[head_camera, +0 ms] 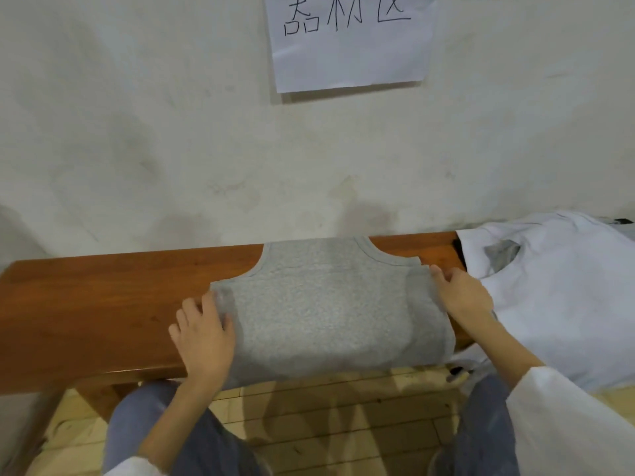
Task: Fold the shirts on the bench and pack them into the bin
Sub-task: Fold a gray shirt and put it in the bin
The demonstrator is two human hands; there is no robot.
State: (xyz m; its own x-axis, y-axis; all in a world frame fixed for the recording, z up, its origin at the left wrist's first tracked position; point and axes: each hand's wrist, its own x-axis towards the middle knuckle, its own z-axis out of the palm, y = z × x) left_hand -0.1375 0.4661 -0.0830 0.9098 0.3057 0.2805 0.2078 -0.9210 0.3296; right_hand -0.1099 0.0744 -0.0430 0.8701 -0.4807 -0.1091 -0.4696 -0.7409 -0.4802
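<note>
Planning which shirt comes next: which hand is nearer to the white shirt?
Right. The right hand grips the gray shirt's right edge, right beside the white shirt. The left hand holds the gray shirt's far left edge.

Handwritten paper sign (350,42) on wall (137,132); tiled floor (326,424) below.

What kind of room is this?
Probably a plain storage or utility room, not a home. A handwritten paper sign is stuck on a bare, stained plaster wall; shirts lie on a simple wooden bench over a worn tiled floor.
</note>
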